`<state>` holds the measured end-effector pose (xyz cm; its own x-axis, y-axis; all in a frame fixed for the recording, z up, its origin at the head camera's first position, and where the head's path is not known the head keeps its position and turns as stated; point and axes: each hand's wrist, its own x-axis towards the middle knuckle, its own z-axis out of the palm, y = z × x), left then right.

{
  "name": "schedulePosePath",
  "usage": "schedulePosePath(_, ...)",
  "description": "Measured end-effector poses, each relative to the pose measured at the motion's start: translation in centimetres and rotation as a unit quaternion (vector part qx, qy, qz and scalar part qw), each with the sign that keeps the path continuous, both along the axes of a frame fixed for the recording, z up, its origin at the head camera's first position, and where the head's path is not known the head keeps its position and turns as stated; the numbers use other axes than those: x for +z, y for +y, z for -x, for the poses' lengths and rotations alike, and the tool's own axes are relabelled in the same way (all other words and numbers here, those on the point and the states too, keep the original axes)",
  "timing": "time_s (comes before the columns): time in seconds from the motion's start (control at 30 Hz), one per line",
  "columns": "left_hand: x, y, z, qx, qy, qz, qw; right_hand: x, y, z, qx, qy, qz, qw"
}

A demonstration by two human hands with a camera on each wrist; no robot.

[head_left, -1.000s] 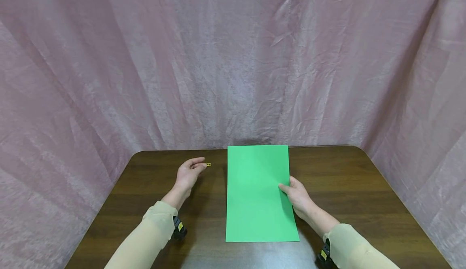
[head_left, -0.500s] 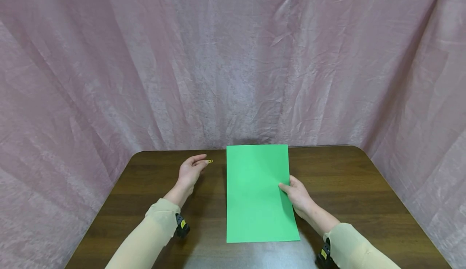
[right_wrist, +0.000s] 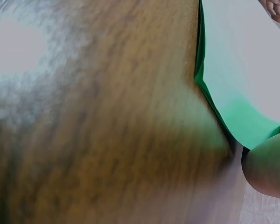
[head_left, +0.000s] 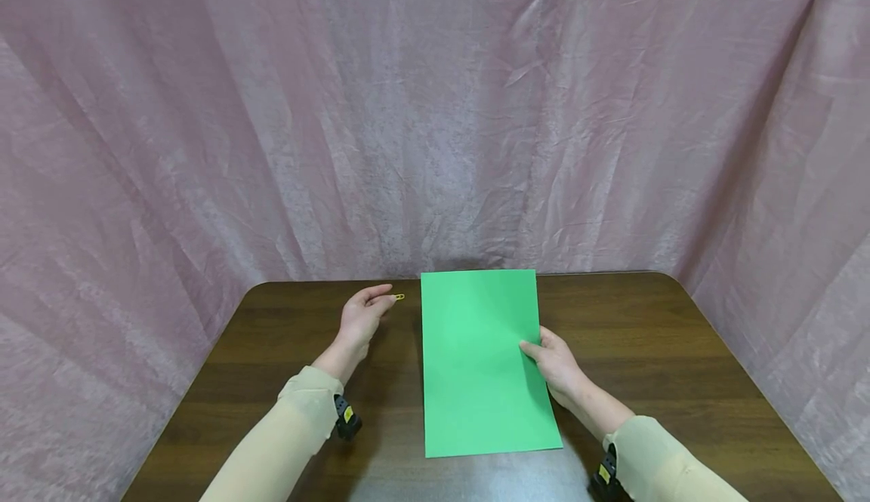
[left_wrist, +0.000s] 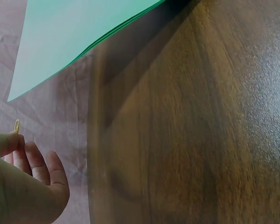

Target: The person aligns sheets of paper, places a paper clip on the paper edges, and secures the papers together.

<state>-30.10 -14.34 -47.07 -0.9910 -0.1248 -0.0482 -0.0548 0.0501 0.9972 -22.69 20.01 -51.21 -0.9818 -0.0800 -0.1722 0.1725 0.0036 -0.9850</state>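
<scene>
A yellow paper clip [head_left: 399, 297] sticks out from between the thumb and forefinger of my left hand [head_left: 359, 321], which pinches it just left of the paper's upper corner. In the left wrist view the clip [left_wrist: 17, 126] points up toward the corner of the green paper [left_wrist: 79, 42], with a gap between them. My right hand [head_left: 559, 366] grips the right edge of the green paper [head_left: 481, 381], thumb on its face and the other fingers behind. Layered edges show along the paper [right_wrist: 242, 70] in the right wrist view, so more than one sheet is held.
The paper is held above a dark brown wooden table [head_left: 646, 336] with rounded far corners. A pinkish velvet curtain [head_left: 435, 124] hangs behind the table and along its sides. Each sleeve carries a black wrist camera, such as the left one [head_left: 348, 419].
My left hand has moved right and slightly away from me with the paper clip, nearer to the paper. The paper has tilted a little, while my right hand stays almost in place.
</scene>
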Motion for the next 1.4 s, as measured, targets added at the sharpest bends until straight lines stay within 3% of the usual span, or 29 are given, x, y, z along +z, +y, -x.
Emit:
schedulePosePath(0.3,0.4,0.5,0.4,-0.005,-0.002,-0.004,1.0,-0.2,-0.1,0.2,-0.006,0.001,-0.004,1.0)
schedulePosePath(0.53,1.6,0.7,0.5,-0.031,-0.011,-0.011,0.9994,0.2,-0.3,0.5,-0.004,0.003,-0.007,1.0)
schedulePosePath(0.83,1.8,1.2,1.1,-0.021,0.0,-0.001,0.9998,0.4,-0.3,0.6,0.002,0.003,-0.002,1.0)
schedulePosePath(1.4,2.2,1.8,1.2,-0.023,0.012,-0.019,0.9995,0.7,-0.6,0.5,0.006,0.001,0.0,1.0)
